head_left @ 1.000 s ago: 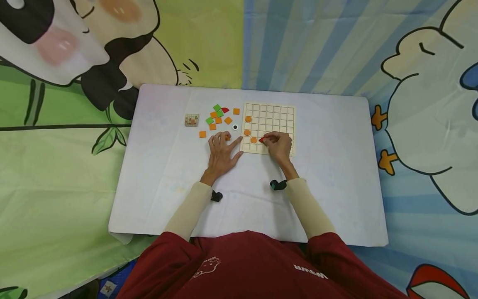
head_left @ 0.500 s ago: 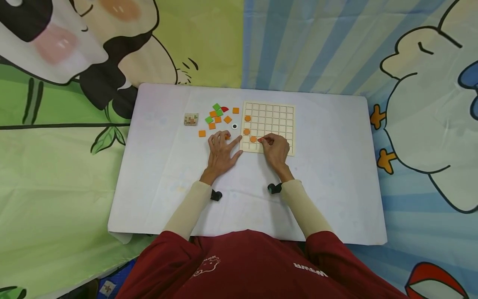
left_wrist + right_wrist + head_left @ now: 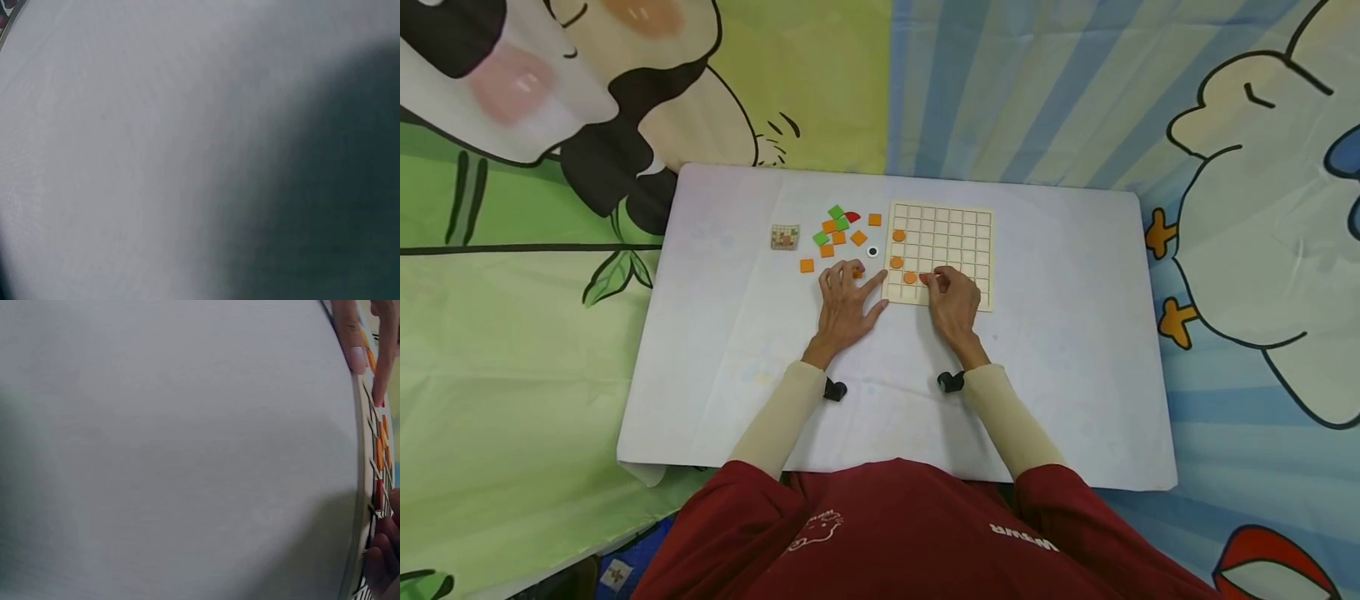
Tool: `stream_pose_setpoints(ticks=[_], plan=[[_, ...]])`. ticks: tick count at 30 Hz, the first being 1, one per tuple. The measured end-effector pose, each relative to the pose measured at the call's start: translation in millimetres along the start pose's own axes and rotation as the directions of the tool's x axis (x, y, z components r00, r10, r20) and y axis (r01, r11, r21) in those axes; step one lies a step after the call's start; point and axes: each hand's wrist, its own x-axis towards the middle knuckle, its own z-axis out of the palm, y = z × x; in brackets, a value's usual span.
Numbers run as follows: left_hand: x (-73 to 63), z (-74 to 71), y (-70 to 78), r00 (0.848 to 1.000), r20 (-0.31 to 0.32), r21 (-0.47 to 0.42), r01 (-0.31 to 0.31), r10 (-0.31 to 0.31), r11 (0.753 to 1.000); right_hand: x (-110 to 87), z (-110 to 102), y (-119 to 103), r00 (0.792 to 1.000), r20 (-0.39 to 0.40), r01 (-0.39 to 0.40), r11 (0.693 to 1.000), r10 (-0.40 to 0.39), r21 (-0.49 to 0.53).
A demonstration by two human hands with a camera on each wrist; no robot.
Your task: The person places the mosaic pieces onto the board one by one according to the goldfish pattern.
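Note:
A pale gridded board (image 3: pixel 943 218) lies on the white table. Several orange round pieces sit in its left cells, one of them a lower orange disc (image 3: pixel 910 277). Just right of that disc, my right hand (image 3: pixel 955 304) pinches a small red piece (image 3: pixel 923 278) at the board; its exact shape is partly hidden by the fingers. My left hand (image 3: pixel 842 312) rests with spread fingers, index and thumb touching the board's left edge. An orange tile (image 3: pixel 857 273) shows partly under its fingers. In the right wrist view the red piece (image 3: pixel 379 492) stands near the fingertips at the board's edge.
Left of the board lie loose orange tiles (image 3: pixel 838 237), green tiles (image 3: pixel 821 238), a red half-round piece (image 3: pixel 852 217) and a white ring-shaped piece with a black centre (image 3: pixel 872 251). Farther left is a small patterned square card (image 3: pixel 786 237). The left wrist view shows mostly blurred tablecloth.
My right hand and wrist have shifted slightly left and lower, with the red piece still in the fingers close to the orange disc. My left hand has stayed in place.

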Motion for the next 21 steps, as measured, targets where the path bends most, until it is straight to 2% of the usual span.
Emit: stream_pose_setpoints(ticks=[3,9,15,18,21], plan=[[0.3,1.0,-0.6,1.0,-0.005,0.007,-0.005,0.006,1.0,-6.4,0,1,0.999,0.024,0.029,1.0,-0.029,-0.007],[0.1,1.4,-0.5,1.0,-0.007,-0.005,-0.003,0.003,1.0,-14.5,3,0,0.993,0.067,0.1,0.989,-0.093,-0.107],[0.2,-1.4,1.3,1.0,0.016,-0.006,0.009,-0.009,1.0,-14.9,5,-2,0.974,0.072,0.228,0.942,-0.216,-0.248],[-0.2,-1.6,1.8,1.0,0.009,0.02,0.004,-0.004,1.0,-14.2,4,-1,0.972,0.064,0.235,0.938,-0.227,-0.254],[-0.5,-0.3,1.4,1.0,0.0,0.045,-0.001,0.001,0.999,-12.5,4,2,0.977,0.071,0.212,0.953,-0.201,-0.216]])
